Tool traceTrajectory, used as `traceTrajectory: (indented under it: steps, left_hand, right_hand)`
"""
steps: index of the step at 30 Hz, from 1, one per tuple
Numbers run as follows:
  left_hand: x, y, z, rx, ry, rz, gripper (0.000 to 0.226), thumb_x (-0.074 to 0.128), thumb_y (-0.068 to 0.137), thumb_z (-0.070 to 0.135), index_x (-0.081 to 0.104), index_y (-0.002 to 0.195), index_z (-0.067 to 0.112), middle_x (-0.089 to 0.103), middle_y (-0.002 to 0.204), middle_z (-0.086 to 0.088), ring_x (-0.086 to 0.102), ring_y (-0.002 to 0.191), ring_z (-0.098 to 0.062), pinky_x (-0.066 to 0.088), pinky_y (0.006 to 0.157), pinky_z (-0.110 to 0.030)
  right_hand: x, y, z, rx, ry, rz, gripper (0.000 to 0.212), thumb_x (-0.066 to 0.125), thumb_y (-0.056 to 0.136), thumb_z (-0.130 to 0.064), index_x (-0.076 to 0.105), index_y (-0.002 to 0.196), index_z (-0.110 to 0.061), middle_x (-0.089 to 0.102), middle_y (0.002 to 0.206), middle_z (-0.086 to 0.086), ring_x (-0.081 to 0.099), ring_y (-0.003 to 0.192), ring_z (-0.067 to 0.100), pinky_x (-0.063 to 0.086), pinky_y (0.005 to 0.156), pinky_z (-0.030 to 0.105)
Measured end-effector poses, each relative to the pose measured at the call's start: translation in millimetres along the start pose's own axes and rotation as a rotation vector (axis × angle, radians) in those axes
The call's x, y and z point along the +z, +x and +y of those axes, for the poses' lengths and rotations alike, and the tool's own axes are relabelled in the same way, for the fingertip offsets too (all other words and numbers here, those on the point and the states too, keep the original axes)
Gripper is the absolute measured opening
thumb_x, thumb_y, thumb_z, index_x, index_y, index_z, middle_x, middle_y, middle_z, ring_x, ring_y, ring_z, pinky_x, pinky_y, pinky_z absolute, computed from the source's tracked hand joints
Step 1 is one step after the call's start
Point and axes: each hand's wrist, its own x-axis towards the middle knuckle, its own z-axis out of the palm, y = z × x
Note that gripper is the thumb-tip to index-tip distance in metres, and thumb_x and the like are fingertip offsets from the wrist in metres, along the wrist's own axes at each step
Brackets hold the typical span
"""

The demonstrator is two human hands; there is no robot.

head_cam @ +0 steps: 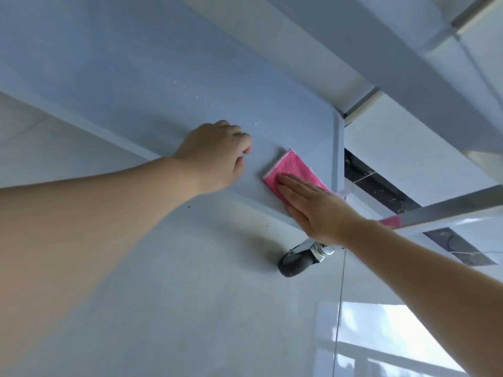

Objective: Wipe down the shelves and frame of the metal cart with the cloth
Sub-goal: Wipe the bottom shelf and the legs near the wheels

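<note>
Here, right hand [318, 210], fingers [292, 183] straight, on pink cloth [288, 170] over blue shelf [163, 77] (water-beaded); left hand [215, 156] fingers curled.

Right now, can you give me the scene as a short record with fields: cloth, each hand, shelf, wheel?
cloth: pink cloth, folded, flat on the shelf near its corner
right hand: right hand presses the cloth with straight fingers
left hand: left hand rests on the shelf, fingers curled, holding nothing
shelf: blue-grey shelf, a few water drops
wheel: caster wheel on the floor under the corner
</note>
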Motion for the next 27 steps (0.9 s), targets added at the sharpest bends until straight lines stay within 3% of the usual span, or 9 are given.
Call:
traceTrajectory:
  steps: [3, 7, 11, 14, 19, 24, 27]
  left_hand:
    - [-6, -7, -25, 0.068, 0.058, 0.068, 0.017, 0.054, 0.083, 0.016, 0.062, 0.096, 0.008, 0.064, 0.095, -0.009, 0.053, 0.091, -0.032, 0.042, 0.073, -0.039]
    - [-16, -13, -44, 0.08, 0.07, 0.061, 0.013, 0.056, 0.082, 0.015, 0.063, 0.09, 0.008, 0.064, 0.089, -0.01, 0.054, 0.087, -0.033, 0.04, 0.071, -0.037]
    - [-30, -19, -47, 0.085, 0.04, -0.006, 0.014, 0.053, 0.084, 0.017, 0.063, 0.09, 0.01, 0.063, 0.092, -0.008, 0.053, 0.088, -0.031, 0.038, 0.073, -0.037]
    - [-41, -22, -60, 0.04, 0.046, 0.042, 0.012, 0.054, 0.083, 0.017, 0.063, 0.085, 0.009, 0.063, 0.086, -0.009, 0.053, 0.084, -0.031, 0.039, 0.07, -0.037]
    - [-24, -15, -80, 0.033, 0.058, -0.012, 0.017, 0.055, 0.082, 0.028, 0.054, 0.071, 0.014, 0.051, 0.073, 0.0, 0.05, 0.077, -0.026, 0.032, 0.062, -0.03]
    - [-21, -13, -80, 0.03, 0.024, -0.054, 0.021, 0.053, 0.081, 0.028, 0.046, 0.065, 0.017, 0.045, 0.066, 0.002, 0.045, 0.07, -0.023, 0.041, 0.061, -0.031]
    - [-20, -15, -79, 0.049, 0.037, -0.029, 0.021, 0.053, 0.08, 0.027, 0.045, 0.063, 0.016, 0.044, 0.064, 0.001, 0.044, 0.067, -0.024, 0.041, 0.06, -0.033]
  right_hand:
    - [11, 4, 2, 0.096, 0.118, -0.016, 0.05, 0.028, 0.099, -0.03, 0.018, 0.145, -0.015, 0.014, 0.154, 0.0, 0.008, 0.145, 0.016, 0.004, 0.118, 0.03]
    - [6, 10, 7, 0.202, 0.42, 0.061, 0.046, 0.032, 0.097, -0.02, 0.033, 0.142, -0.01, 0.025, 0.153, 0.005, 0.017, 0.144, 0.015, 0.013, 0.119, 0.036]
    - [-11, 9, 13, 0.154, 0.266, -0.052, 0.048, 0.036, 0.097, -0.017, 0.028, 0.143, -0.011, 0.022, 0.153, 0.003, 0.018, 0.143, 0.016, 0.02, 0.117, 0.041]
    - [-10, 11, 16, 0.135, 0.18, -0.119, 0.048, 0.032, 0.099, -0.023, 0.02, 0.145, -0.016, 0.017, 0.154, 0.001, 0.014, 0.144, 0.015, 0.019, 0.117, 0.039]
    - [14, 21, 23, 0.21, 0.217, 0.005, 0.052, 0.025, 0.096, -0.031, 0.017, 0.145, -0.016, 0.016, 0.155, 0.004, 0.011, 0.145, 0.018, 0.013, 0.118, 0.037]
    - [22, 26, 32, 0.286, 0.228, 0.05, 0.051, 0.027, 0.096, -0.028, 0.01, 0.144, -0.021, 0.009, 0.153, -0.006, 0.007, 0.144, 0.011, 0.002, 0.117, 0.021]
    - [26, 35, 43, 0.387, 0.268, 0.065, 0.051, 0.022, 0.094, -0.035, 0.007, 0.142, -0.027, 0.009, 0.153, -0.008, 0.004, 0.143, 0.006, 0.0, 0.116, 0.019]
